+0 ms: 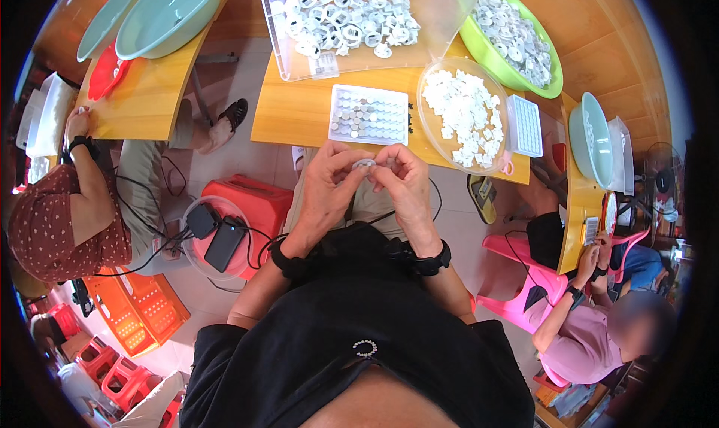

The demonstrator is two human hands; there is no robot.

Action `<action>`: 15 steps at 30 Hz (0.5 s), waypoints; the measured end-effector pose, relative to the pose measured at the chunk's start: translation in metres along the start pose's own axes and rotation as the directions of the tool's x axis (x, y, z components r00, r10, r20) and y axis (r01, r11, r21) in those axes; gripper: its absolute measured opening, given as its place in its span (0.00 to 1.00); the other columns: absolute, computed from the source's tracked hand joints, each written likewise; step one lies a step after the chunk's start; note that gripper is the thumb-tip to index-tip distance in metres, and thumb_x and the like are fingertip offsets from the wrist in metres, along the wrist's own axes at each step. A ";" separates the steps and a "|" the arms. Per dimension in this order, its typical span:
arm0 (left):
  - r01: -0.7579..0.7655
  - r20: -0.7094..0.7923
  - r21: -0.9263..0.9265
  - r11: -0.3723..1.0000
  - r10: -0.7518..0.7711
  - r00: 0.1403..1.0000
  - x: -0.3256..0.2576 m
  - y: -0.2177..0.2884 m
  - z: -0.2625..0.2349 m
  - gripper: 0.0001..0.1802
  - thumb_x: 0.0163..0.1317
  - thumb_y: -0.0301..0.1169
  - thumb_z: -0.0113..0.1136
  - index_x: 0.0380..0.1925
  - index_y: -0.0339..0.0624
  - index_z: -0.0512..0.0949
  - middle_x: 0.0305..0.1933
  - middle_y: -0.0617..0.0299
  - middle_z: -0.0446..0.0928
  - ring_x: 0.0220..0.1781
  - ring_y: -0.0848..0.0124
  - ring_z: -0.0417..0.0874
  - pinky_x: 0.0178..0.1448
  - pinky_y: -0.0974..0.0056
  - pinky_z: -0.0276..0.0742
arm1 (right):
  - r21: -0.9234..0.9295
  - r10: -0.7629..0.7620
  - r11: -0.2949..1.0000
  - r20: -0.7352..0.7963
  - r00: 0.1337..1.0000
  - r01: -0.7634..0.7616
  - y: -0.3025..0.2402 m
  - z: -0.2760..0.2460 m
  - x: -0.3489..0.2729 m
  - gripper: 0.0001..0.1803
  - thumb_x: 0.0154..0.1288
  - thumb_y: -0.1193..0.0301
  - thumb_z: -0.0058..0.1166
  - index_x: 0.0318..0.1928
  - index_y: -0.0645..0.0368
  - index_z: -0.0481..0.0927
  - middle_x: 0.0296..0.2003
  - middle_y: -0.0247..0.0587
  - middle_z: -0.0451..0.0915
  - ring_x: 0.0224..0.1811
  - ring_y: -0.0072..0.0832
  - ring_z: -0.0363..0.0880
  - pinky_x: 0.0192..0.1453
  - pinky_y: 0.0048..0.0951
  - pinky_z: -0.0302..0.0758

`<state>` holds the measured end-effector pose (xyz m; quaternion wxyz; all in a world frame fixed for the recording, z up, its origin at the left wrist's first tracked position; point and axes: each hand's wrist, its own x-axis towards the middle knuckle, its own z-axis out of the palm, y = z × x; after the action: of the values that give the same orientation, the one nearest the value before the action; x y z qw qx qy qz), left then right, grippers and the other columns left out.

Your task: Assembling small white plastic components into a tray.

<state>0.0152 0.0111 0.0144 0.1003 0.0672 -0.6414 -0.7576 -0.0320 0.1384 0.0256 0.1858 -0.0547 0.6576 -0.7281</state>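
Just past the near edge of the table, my left hand (326, 182) and my right hand (407, 182) meet, both closed in a pinch on a small round white plastic part (364, 163). The fingertips hide much of it. Beyond them on the table lies a white compartment tray (389, 134) with several silver coin-like discs (354, 118) in its pockets. To its right, a round clear dish (430, 125) holds a heap of small white pieces (466, 113). Small black bits (410, 117) sit along the tray's right side.
A clear bin (288, 65) of white ring-shaped parts and a green basin (550, 87) of white parts stand at the back. Right of the dish are another tray (525, 126) and pink-handled scissors (508, 164). A red stool (255, 196) stands left; people sit at both side tables.
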 end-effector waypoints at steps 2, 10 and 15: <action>-0.004 -0.007 0.039 0.999 0.004 1.000 0.000 -0.001 -0.002 0.09 0.57 0.19 0.57 0.38 0.35 0.80 0.38 0.65 0.67 0.39 0.78 0.74 0.42 0.74 0.73 | 0.006 0.000 1.000 -0.001 1.000 0.000 0.001 0.001 0.000 0.03 0.54 0.79 0.54 0.30 0.61 0.74 0.21 0.27 0.73 0.21 0.11 0.69 0.24 0.14 0.67; 0.017 -0.018 0.119 0.993 -0.015 1.000 -0.001 -0.001 -0.007 0.07 0.56 0.20 0.58 0.35 0.35 0.81 0.35 0.66 0.66 0.35 0.78 0.74 0.38 0.74 0.73 | -0.043 -0.078 0.996 -0.009 0.997 0.077 0.011 0.006 -0.003 0.05 0.53 0.83 0.53 0.29 0.61 0.73 0.20 0.25 0.71 0.21 0.09 0.68 0.23 0.13 0.66; 0.141 0.014 -0.007 0.990 -0.141 0.990 0.002 0.007 -0.006 0.10 0.59 0.23 0.56 0.41 0.35 0.78 0.41 0.60 0.76 0.38 0.77 0.77 0.40 0.72 0.75 | 0.022 -0.118 0.993 -0.070 0.990 0.120 0.011 0.007 -0.003 0.04 0.57 0.81 0.53 0.33 0.63 0.73 0.22 0.28 0.73 0.22 0.12 0.71 0.24 0.13 0.68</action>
<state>0.0148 0.0037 0.0206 0.0425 0.1066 -0.6326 -0.7659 -0.0244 0.1321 0.0159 0.1200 -0.0663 0.6495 -0.7479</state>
